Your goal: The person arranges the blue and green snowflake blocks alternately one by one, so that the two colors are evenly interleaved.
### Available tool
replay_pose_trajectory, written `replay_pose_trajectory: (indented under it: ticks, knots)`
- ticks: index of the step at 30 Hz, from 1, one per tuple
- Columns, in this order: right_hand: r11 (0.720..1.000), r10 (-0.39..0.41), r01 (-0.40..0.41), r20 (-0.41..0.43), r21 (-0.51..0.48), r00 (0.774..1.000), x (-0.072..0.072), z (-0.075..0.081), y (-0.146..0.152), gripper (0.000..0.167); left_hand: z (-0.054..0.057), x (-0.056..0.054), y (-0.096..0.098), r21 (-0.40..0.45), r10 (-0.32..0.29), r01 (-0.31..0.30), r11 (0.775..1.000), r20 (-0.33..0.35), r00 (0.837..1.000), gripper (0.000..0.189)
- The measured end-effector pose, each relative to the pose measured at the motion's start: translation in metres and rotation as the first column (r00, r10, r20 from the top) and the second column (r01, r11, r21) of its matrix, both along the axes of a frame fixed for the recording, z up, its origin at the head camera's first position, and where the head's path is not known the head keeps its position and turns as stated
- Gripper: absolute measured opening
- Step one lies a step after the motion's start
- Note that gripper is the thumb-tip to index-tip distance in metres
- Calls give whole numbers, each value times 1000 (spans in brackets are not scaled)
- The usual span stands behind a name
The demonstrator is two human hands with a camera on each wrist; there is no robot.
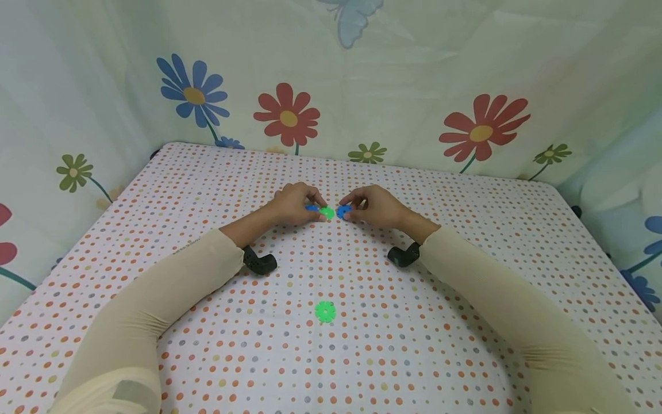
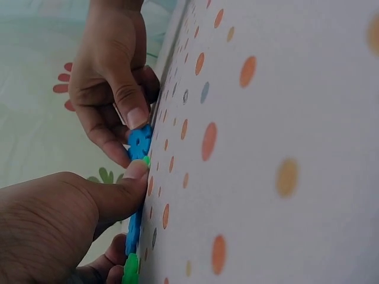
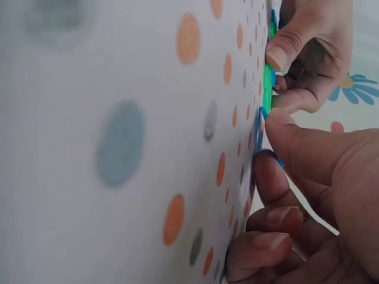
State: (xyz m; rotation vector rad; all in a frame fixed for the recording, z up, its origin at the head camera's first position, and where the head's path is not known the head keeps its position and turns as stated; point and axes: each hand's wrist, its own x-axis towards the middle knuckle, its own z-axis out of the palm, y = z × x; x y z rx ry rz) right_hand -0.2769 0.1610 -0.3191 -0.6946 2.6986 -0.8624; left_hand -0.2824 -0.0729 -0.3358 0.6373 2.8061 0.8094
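Note:
My left hand (image 1: 296,204) pinches a green notched disc (image 1: 328,213), a flower-shaped linking piece, between thumb and fingers. A blue disc (image 1: 311,207) adjoins it, and the left wrist view shows another green piece (image 2: 130,270) at the far end of this row. Opposite, my right hand (image 1: 381,207) pinches a separate blue notched disc (image 1: 341,212) by thumb and fingertips. The two discs' edges face each other, close together, near the tabletop; in the left wrist view they overlap at the left thumb tip. Fingers hide part of each disc.
A loose green disc (image 1: 321,314) lies flat on the dotted tablecloth (image 1: 289,356), nearer my body. Black wrist devices (image 1: 260,263) stick out below both sleeves. Behind the table hangs a flower-printed curtain (image 1: 403,103), with similar cloth at both sides.

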Motion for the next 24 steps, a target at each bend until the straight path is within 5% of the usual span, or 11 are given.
replay_pose_trajectory:
  ticks: [24]
  knots:
    - [999, -39, 39, 36, 15, 999, -1, 2, -7, 30, 4, 3, -1, 26, -7, 7, 1000, 6, 1000, 25]
